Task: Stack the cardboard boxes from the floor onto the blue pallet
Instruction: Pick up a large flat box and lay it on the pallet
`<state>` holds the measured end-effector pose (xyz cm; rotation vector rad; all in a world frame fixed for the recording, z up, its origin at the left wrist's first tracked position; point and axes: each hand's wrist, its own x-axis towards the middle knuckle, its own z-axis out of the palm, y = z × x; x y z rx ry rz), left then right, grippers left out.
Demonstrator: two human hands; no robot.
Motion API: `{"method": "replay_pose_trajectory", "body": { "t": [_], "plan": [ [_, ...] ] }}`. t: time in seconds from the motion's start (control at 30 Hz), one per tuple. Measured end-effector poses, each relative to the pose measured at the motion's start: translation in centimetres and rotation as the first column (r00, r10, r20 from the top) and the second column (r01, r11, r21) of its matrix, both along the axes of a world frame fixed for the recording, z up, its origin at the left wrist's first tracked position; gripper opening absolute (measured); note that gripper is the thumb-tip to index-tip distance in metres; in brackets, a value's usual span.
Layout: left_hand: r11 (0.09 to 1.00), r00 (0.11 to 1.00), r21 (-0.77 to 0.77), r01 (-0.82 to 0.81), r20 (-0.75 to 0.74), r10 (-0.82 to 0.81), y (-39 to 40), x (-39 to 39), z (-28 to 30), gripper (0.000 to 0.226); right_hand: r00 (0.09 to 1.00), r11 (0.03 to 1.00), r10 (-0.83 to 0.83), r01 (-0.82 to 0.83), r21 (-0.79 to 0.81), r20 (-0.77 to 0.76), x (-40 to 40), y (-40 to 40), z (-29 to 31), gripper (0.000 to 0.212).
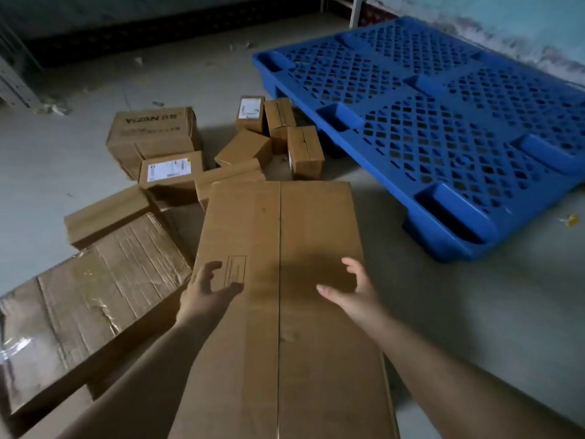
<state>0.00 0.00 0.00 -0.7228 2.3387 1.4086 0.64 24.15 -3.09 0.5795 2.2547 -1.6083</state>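
Pale grey concrete floor [79,166], dusty, with scraps of litter near the far wall. On it sits the blue plastic lattice pallet [443,122], upper right, its deck bare. Left of the pallet, a scatter of brown cardboard boxes: a long flat box [285,242] in the foreground, a big crumpled, taped box [95,299] just beside it on the left, a printed "YIZAN" box [152,134] farther back, and a cluster of small boxes [278,137] touching the pallet's near corner. A small yellow scrap [571,219] lies at far right.

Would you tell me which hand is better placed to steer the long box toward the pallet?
Right hand: it is open over the long box on the side facing the blue pallet.
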Motion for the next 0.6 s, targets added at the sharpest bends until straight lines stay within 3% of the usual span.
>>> {"method": "replay_pose_trajectory", "body": {
  "t": [0.07,0.13,0.2,0.3,0.37,0.47,0.6],
  "plan": [
    [0.984,0.999,-0.178,0.017,0.049,-0.009,-0.8,0.2,-1.6,0.062,1.0,0.996,-0.001,0.002,0.084,-0.016,-0.1,0.7,-1.2,0.079],
    [0.968,0.993,-0.251,-0.012,0.107,0.04,-2.0,0.6,-3.3,0.081,0.999,0.984,-0.036,0.037,0.174,-0.007,0.0,1.6,-2.6,0.088],
    [0.989,0.983,-0.13,-0.07,0.16,0.09,-2.7,1.0,-4.7,0.103,0.995,0.971,-0.097,0.088,0.222,0.031,0.4,2.0,-4.0,0.104],
    [0.983,0.961,0.03,-0.18,0.217,0.169,-3.4,1.1,-6.0,0.113,0.985,0.975,-0.099,0.068,0.212,0.139,1.2,2.4,-5.5,0.121],
    [0.972,0.935,0.015,-0.236,0.274,0.223,-3.5,1.0,-6.2,0.114,0.988,0.982,-0.066,0.039,0.187,0.14,1.6,2.7,-6.3,0.12],
    [0.978,0.937,-0.099,-0.185,0.281,0.206,-3.2,0.8,-6.2,0.104,0.989,0.982,-0.088,0.066,0.175,0.121,1.7,3.3,-5.9,0.119],
    [0.966,0.978,-0.206,-0.156,0.107,0.181,-2.5,0.6,-5.0,0.084,0.978,0.991,-0.1,0.083,0.101,0.182,0.6,4.7,-4.4,0.119]
  ]
}}
